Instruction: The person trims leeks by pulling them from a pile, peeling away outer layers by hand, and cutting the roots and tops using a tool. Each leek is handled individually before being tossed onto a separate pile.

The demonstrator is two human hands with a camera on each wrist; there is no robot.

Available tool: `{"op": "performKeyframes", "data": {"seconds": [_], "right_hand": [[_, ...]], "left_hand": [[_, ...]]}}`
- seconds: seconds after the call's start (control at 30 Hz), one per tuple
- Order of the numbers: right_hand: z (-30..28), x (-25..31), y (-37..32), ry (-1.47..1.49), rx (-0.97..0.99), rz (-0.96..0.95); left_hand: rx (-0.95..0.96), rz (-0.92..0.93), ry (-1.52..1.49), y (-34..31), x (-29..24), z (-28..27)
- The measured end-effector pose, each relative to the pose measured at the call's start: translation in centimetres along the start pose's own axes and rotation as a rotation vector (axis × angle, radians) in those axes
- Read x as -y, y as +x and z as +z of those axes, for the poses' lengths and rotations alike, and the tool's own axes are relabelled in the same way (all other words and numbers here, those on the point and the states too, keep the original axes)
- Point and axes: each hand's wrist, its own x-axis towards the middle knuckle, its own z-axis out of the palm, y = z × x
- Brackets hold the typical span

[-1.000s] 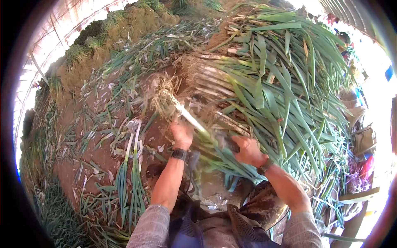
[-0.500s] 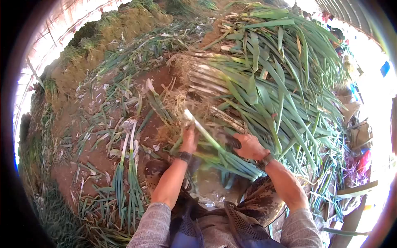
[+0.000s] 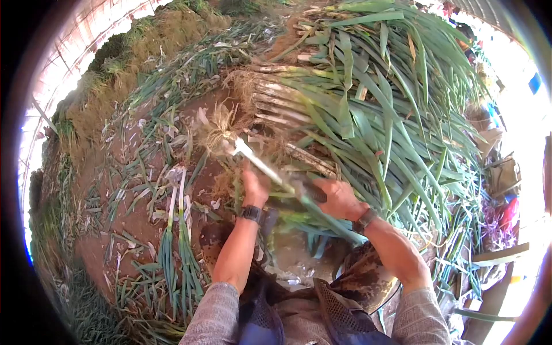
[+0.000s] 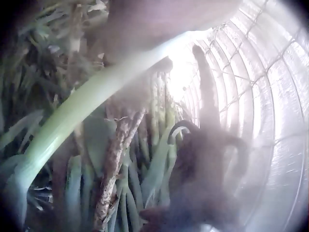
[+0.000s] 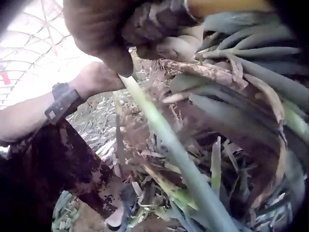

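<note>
My left hand [image 3: 255, 184] grips a long green onion [image 3: 265, 169] by its white shank. Its bushy roots [image 3: 221, 129] point up and left, and the green leaves trail down toward my right wrist. In my right hand [image 3: 339, 198] is a tool with a dark ribbed handle [image 5: 154, 21], its working end blurred; I cannot tell its kind. That hand is close by the onion's green part, fingers curled round the handle. The right wrist view shows the onion stalk [image 5: 166, 135] running below both hands. In the left wrist view the pale stalk [image 4: 87, 99] slants past the hand.
A big heap of untrimmed green onions [image 3: 391, 121] lies at the right, roots facing left. Two cleaned onions [image 3: 175, 230] lie on the soil at the left among scattered peelings [image 3: 129, 195]. Root-covered stacks [image 3: 155, 46] stand at the far left. Camouflage-trousered knees [image 3: 362, 276] flank the work.
The held onion's root end has swung up and left over the last half second, and my left hand has shifted slightly left. My right hand stays near the same spot with the tool.
</note>
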Motion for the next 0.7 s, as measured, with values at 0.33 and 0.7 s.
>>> {"op": "performKeyframes", "data": {"seconds": [0.33, 0.7], "right_hand": [[0.3, 0.6, 1.0, 0.001, -0.140, -0.001], [0.1, -0.3, 0.5, 0.010, -0.140, -0.143]], "left_hand": [[0.164, 0.110, 0.111, -2.3, 0.1, 2.1], [0.098, -0.069, -0.015, -1.9, -1.4, 2.0]]}}
